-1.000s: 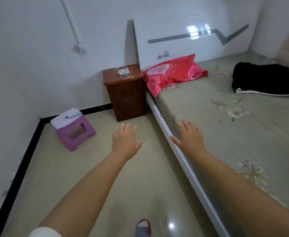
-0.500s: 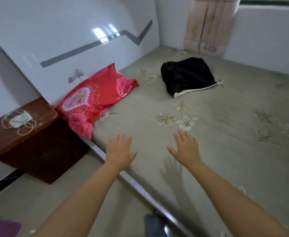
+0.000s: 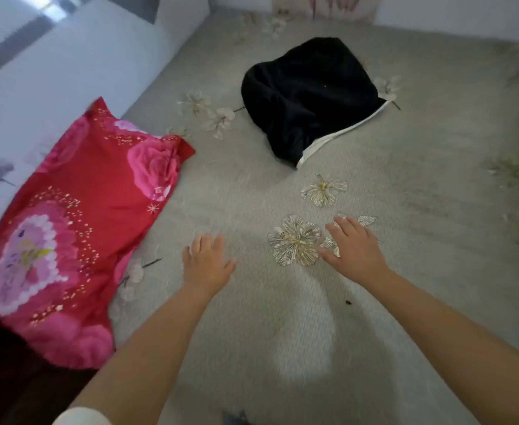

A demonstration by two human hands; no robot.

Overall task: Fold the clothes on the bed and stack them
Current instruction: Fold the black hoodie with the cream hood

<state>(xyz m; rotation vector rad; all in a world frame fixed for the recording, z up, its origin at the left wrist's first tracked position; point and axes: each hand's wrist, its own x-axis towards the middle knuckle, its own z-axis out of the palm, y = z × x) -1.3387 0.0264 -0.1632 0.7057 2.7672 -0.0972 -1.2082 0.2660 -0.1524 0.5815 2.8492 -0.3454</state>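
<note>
1. The left hand is stretched out over the bed, palm down, fingers straight and slightly spread, holding nothing.
2. The right hand is stretched out beside it in the same way, fingers spread and empty, over a printed flower on the sheet.
3. Whether either palm touches the sheet cannot be told from this view.
4. The black garment lies in a loose heap on the bed, well beyond both hands and nearer the right one; a white band runs along its near edge.
5. A red pillow with pink roses lies to the left of the left hand, against the white headboard.
6. A white sleeve shows at the bottom edge on the left arm.
</note>
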